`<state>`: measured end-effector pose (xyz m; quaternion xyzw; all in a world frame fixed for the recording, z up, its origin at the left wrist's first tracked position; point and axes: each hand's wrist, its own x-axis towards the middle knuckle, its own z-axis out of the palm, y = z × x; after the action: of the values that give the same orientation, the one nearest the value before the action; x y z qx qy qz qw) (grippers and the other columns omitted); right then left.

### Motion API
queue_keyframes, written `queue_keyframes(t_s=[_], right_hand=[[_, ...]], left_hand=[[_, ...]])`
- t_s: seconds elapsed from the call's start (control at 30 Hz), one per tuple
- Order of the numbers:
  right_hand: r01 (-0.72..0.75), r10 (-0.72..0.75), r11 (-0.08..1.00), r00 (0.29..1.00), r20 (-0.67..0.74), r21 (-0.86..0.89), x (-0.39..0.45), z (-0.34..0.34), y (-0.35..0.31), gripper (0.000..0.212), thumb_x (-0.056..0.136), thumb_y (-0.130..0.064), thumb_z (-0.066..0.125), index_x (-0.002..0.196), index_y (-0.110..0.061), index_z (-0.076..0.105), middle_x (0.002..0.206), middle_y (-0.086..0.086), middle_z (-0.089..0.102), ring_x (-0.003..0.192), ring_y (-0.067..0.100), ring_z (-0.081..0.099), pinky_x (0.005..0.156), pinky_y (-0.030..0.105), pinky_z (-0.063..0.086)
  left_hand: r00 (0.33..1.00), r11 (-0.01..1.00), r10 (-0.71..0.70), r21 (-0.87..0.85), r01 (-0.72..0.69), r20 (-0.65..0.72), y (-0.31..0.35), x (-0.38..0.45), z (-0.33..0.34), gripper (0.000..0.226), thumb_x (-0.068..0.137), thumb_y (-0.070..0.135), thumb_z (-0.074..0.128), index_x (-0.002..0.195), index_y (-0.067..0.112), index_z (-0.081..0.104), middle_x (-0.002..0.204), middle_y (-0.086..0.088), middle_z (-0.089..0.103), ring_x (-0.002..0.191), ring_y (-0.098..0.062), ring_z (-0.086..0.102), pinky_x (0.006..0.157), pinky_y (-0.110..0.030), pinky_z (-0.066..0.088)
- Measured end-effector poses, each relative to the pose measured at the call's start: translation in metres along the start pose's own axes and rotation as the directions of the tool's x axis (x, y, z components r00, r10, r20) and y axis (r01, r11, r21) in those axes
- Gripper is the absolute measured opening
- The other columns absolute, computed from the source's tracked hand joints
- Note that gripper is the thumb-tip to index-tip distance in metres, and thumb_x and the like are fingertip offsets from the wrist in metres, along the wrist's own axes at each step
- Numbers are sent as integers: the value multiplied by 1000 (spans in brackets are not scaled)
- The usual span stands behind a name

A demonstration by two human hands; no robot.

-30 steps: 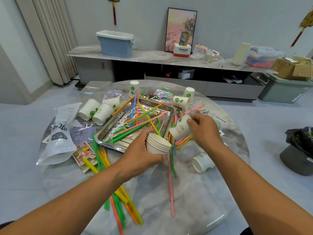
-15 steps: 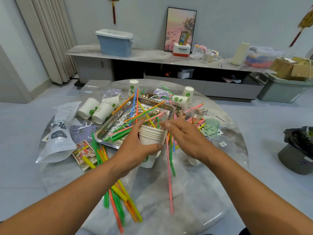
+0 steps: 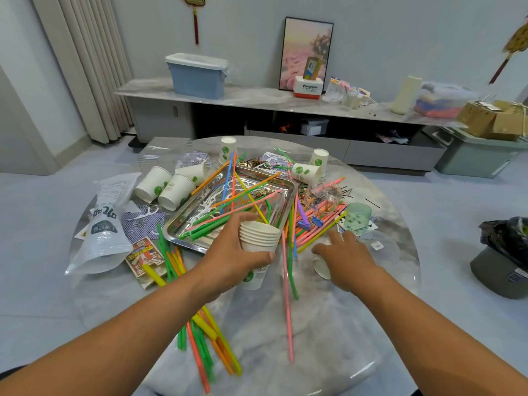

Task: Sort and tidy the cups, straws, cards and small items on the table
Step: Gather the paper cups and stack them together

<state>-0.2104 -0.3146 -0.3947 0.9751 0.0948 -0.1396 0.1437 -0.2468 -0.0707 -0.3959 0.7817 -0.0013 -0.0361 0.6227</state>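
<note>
Cups are what this moment turns on: the nested stack of white paper cups point(image 3: 258, 241) stands upright in the left hand point(image 3: 231, 258), fingers and thumb curled round its wall, held at the near edge of the steel tray point(image 3: 185, 232) at the middle of the round table point(image 3: 328, 324). The coming move, as I judge it, is for the fallen cup point(image 3: 321, 267) — it lies on its side just right of the stack, long axis roughly flat on the tabletop, mostly hidden under the right hand point(image 3: 347, 255), so which way its mouth faces I cannot tell. That right hand is the nearer one, directly over the cup, fingers spread and relaxed, holding nothing that shows. The fallen cup looks plain white paper like those in the stack; long straws point(image 3: 287, 295) — pink and green — lie on the table between stack and cup
</note>
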Motion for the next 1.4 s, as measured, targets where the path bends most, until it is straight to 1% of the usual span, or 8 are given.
queue_keyframes(t_s=[0.17,0.4,0.5,0.7,0.97,1.07,1.27,1.4], right_hand=[[-18,30,995,993,-115,101,13,-5,-1,64,79,-45,77,136,-44,48,148,7,37,132,36,37,104,45,37],[-13,14,991,1000,-2,132,23,-5,0,72,73,-44,83,137,-48,48,131,4,53,124,31,46,97,41,37],[-11,43,968,992,-121,252,21,-26,2,61,73,-42,81,127,-47,55,116,1,55,111,27,52,90,40,37],[150,-33,491,988,-154,858,1,-60,11,49,67,-9,88,103,-31,63,100,3,67,65,5,66,44,22,48],[389,-239,620,921,-309,681,-15,-66,-14,59,74,-8,76,122,-39,61,122,-7,37,109,9,49,82,5,38],[495,-332,617,869,-368,612,-24,-66,-36,67,80,-11,69,140,-35,53,131,-5,40,126,11,42,106,23,36],[526,-308,346,846,-436,777,-27,-58,-73,78,86,-43,62,157,-38,30,153,-32,27,143,-16,16,124,31,20],[404,-91,13,911,-402,915,-14,-53,-78,108,69,-53,84,157,-49,21,152,-27,35,140,-6,38,114,33,40]], left_hand=[[999,997,10,72,-14,49,-2,-2,-1,102,68,17,92,151,35,35,130,9,58,111,-10,62,90,-31,56],[995,985,-1,171,-16,98,-6,-2,-2,97,69,13,90,150,27,39,131,9,57,113,-7,60,78,-13,52],[995,975,-8,220,-14,100,-7,-1,-4,95,69,14,89,149,29,41,131,8,57,114,-11,60,85,-24,57],[994,970,-28,244,1,106,-8,3,-4,92,69,15,88,147,29,42,127,6,60,114,-14,60,93,-35,55],[990,978,49,196,-74,131,-3,3,-2,79,67,11,88,134,31,52,124,12,62,111,-11,62,90,-39,57],[989,989,69,120,-85,131,-4,1,4,72,68,10,87,129,33,56,105,15,70,95,-2,67,70,-25,55],[994,983,103,-146,-107,-37,4,2,3,53,72,12,79,118,33,65,103,8,75,94,-12,72,69,-26,59],[993,910,-4,-411,-45,-117,14,11,2,81,66,21,91,134,33,51,118,7,73,107,-13,71,86,-32,59]])
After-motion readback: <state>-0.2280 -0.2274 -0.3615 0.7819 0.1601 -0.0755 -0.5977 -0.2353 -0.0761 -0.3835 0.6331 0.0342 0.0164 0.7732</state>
